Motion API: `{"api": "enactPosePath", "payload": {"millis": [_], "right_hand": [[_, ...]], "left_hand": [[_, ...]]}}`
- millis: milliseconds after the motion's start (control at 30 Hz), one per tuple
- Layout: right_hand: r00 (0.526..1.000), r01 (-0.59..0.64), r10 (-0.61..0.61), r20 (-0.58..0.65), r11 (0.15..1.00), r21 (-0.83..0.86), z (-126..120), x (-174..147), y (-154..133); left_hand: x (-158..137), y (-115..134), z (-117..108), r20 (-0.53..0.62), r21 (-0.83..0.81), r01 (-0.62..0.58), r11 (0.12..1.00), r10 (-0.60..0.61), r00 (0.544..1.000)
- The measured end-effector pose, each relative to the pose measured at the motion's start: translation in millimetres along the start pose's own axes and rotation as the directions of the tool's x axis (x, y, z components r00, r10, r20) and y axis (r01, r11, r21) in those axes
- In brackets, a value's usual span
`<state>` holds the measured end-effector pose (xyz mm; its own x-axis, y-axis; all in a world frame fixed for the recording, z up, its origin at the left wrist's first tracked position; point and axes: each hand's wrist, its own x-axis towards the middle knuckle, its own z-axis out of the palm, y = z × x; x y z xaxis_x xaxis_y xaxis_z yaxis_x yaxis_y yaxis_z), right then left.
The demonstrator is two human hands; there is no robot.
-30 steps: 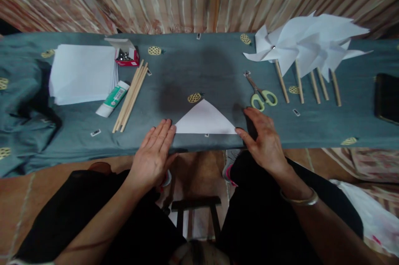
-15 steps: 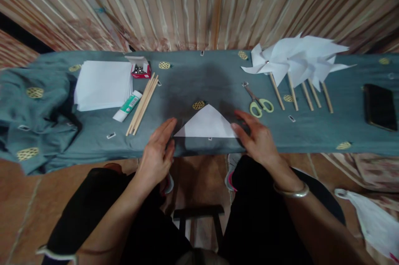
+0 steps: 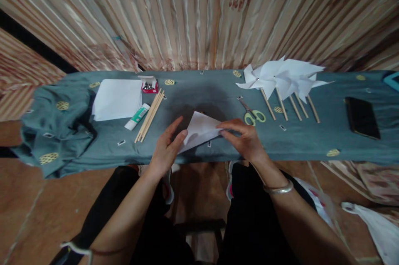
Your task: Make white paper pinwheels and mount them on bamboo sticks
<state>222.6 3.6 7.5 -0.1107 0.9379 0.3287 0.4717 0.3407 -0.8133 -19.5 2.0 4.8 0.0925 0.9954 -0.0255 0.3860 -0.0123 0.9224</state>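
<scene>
A folded white sheet of paper, roughly triangular, sits tilted near the front edge of the cloth-covered table. My right hand pinches its right corner between thumb and fingers. At the paper's left side is my left hand, its thumb against the edge and its index finger stretched apart from the thumb. Part of the paper's lower left is hidden by that hand. Green-handled scissors lie beyond my right hand. Several wooden sticks lie to the left of my left hand.
At the left are a stack of white paper, a glue tube and a red box of metal pins. Several paper pinwheels on sticks lie at the right, with a black phone farther right. A pleated curtain hangs behind.
The paper was lying flat with its long edge toward me; now it is turned and tilted. My right hand has closed on its right corner. The camera view has shifted.
</scene>
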Motion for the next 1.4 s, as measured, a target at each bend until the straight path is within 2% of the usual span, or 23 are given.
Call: {"api": "enactPosePath", "payload": {"millis": [133,200,300,367,433,500,600,667,767,933,1033,1133,1233,1300,1400], "right_hand": [[0.999,0.027,-0.025,-0.024,0.995,0.092,-4.8,4.0,-2.9],[1.000,-0.002,0.005,-0.027,0.992,0.127,-6.5,4.2,-3.0],[1.000,-0.018,0.021,-0.017,0.991,0.134,-12.9,3.9,2.6],[0.999,-0.033,0.035,-0.026,0.998,0.056,-22.4,4.3,11.7],[0.995,-0.079,0.070,-0.077,0.989,-0.127,-35.7,5.3,23.7],[0.981,-0.170,0.118,-0.152,0.898,-0.406,-49.1,6.7,35.0],[0.962,-0.267,0.223,-0.157,0.650,-0.711,-60.6,10.7,43.8],[0.939,-0.280,0.321,-0.120,0.516,-0.809,-60.5,15.1,43.0],[0.911,-0.275,0.404,-0.086,0.437,-0.856,-54.6,22.8,36.6],[0.902,-0.269,0.430,-0.040,0.485,-0.832,-49.7,24.4,28.6],[0.897,-0.290,0.441,-0.016,0.561,-0.775,-50.0,17.9,26.9],[0.885,-0.363,0.464,-0.028,0.653,-0.664,-49.6,12.8,27.2],[0.864,-0.459,0.501,-0.043,0.751,-0.475,-45.9,12.8,29.2],[0.844,-0.518,0.535,-0.023,0.806,-0.287,-39.8,15.3,29.5],[0.820,-0.572,0.570,0.050,0.820,0.034,-23.7,21.3,24.1]], "left_hand": [[7.3,2.7,6.2,0.037,-0.203,0.068,0.977,-0.062,0.997],[8.0,6.4,10.2,0.128,-0.313,0.176,0.933,-0.142,0.981],[6.6,11.9,16.6,0.285,-0.365,0.350,0.863,-0.254,0.924],[6.7,13.8,20.5,0.288,-0.413,0.409,0.813,-0.310,0.906],[8.8,14.6,23.1,0.217,-0.487,0.409,0.772,-0.347,0.912],[12.8,15.5,24.4,0.128,-0.547,0.371,0.750,-0.363,0.923],[19.4,19.2,25.6,0.064,-0.612,0.328,0.719,-0.368,0.928],[22.8,22.7,27.3,0.046,-0.652,0.306,0.693,-0.367,0.929],[26.1,26.8,30.9,0.016,-0.701,0.265,0.663,-0.357,0.934],[32.2,28.2,29.3,-0.064,-0.745,0.160,0.648,-0.308,0.949],[37.1,29.3,23.3,-0.153,-0.747,0.053,0.663,-0.248,0.956],[41.2,32.5,19.6,-0.194,-0.771,-0.023,0.637,-0.200,0.960],[44.1,36.5,19.3,-0.166,-0.829,-0.010,0.560,-0.228,0.959],[45.8,38.4,19.1,-0.145,-0.861,0.004,0.508,-0.252,0.957],[48.3,39.4,16.5,-0.158,-0.886,-0.022,0.463,-0.257,0.953]]}}
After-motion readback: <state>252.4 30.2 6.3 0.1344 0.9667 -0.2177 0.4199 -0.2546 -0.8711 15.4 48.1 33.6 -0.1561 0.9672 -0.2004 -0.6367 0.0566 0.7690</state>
